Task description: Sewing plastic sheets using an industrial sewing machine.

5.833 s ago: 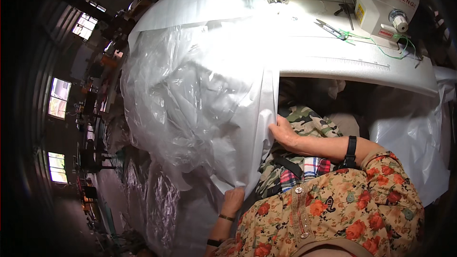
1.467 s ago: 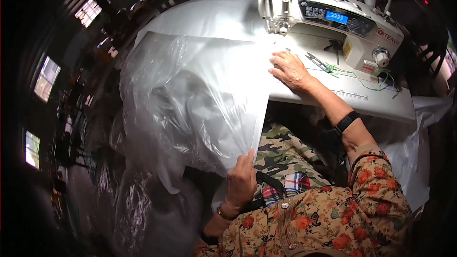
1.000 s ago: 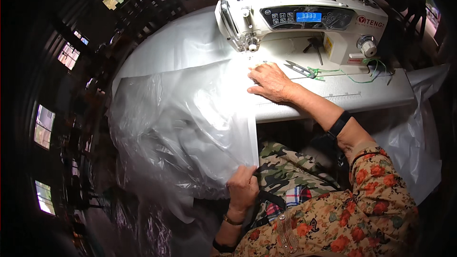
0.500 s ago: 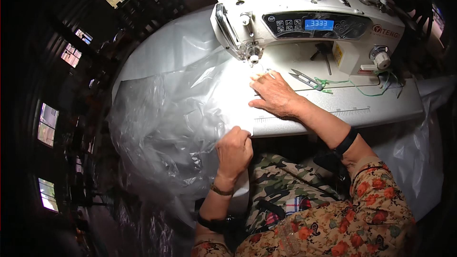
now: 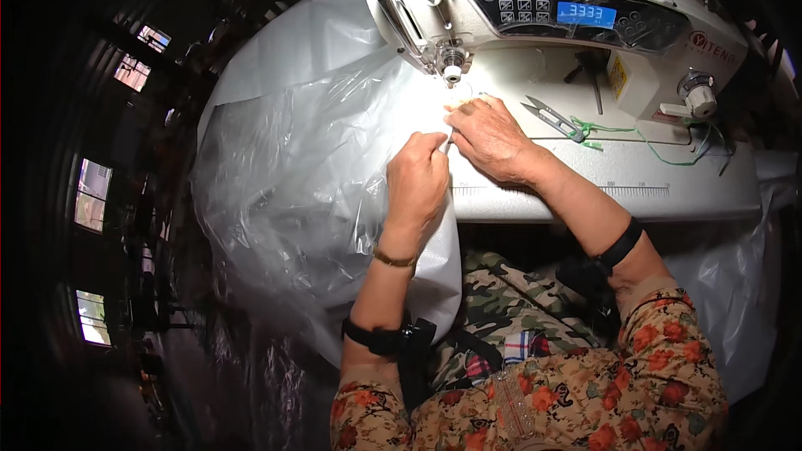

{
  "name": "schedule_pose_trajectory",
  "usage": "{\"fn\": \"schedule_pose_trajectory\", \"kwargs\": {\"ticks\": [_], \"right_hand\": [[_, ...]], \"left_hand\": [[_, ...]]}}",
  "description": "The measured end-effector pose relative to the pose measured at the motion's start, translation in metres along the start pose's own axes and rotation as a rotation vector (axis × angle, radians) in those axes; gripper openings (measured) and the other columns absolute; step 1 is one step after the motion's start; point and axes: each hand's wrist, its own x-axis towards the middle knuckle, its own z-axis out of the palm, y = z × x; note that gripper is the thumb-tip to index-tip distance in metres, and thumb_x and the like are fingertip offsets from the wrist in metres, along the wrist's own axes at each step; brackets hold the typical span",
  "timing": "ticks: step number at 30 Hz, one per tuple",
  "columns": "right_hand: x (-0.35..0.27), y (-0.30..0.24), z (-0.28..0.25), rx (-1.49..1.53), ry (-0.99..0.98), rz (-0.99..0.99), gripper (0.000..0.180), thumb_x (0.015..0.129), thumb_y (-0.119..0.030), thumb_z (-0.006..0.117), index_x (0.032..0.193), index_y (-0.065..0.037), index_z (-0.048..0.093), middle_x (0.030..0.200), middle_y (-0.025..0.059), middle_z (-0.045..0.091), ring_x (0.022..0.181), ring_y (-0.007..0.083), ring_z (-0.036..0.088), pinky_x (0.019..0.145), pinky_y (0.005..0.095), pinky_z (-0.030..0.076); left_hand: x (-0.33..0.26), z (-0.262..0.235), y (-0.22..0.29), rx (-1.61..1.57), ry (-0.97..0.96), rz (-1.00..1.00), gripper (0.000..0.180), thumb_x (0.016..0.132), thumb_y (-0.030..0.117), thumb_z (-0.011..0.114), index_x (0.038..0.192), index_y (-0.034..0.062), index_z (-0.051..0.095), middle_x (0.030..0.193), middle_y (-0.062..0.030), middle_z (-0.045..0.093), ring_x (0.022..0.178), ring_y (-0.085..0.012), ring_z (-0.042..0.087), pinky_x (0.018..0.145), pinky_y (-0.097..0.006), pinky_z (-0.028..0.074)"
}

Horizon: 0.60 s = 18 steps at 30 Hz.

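A white sewing machine stands in front of me, its lamp glare whitening the area under the needle. My left hand is closed in a pinch on the edge of a white plastic-like sheet, just left of my other hand. Close in front of the presser foot, my right hand has its fingers bent and pressed together on the sheet's edge; the fingertips are partly lost in glare. The two hands nearly touch. Clear crinkled film lies over the sheet on the left.
Thread snips lie on the machine bed right of my right hand, with green thread trailing from them. A lit display is on the machine. More pale film hangs at the right.
My left hand has moved forward along the sheet's edge, up beside my right hand. More of the white sheet shows by my lap. The view has shifted slightly.
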Motion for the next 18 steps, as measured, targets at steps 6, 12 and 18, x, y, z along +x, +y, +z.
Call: {"fn": "schedule_pose_trajectory", "kwargs": {"ticks": [6,12,18], "right_hand": [[-0.001,0.002,-0.004,0.02,-0.009,0.042,0.026,0.091,-0.008,0.051,0.113,-0.001,0.062,0.121,0.018,0.063,0.116,0.0339,0.055,0.105,0.0453,0.037],[-0.004,-0.007,-0.013,0.089,0.328,0.048,0.022,0.089,-0.012,0.057,0.107,-0.003,0.067,0.105,0.0149,0.068,0.1,0.032,0.062,0.093,0.0424,0.046],[-0.071,-0.088,-0.022,0.213,-0.21,-0.609,0.02,0.093,-0.024,0.062,0.083,-0.009,0.055,0.071,0.0067,0.065,0.065,0.0267,0.065,0.073,0.0379,0.05]], "left_hand": [[-0.102,-0.034,0.039,-0.131,-0.038,-0.118,0.067,0.082,0.014,0.078,0.14,-0.0004,0.047,0.106,-0.0129,0.064,0.079,-0.0202,0.064,0.068,-0.032,0.051],[-0.18,-0.049,0.073,-0.312,-0.33,-0.15,0.037,0.085,0.013,0.076,0.116,-0.001,0.065,0.1,-0.0136,0.068,0.084,-0.0207,0.068,0.077,-0.032,0.053],[-0.206,-0.056,0.079,-0.17,-0.479,-0.054,0.02,0.091,0.015,0.069,0.105,0.0018,0.07,0.098,-0.0181,0.07,0.082,-0.0279,0.071,0.073,-0.035,0.054]]}}
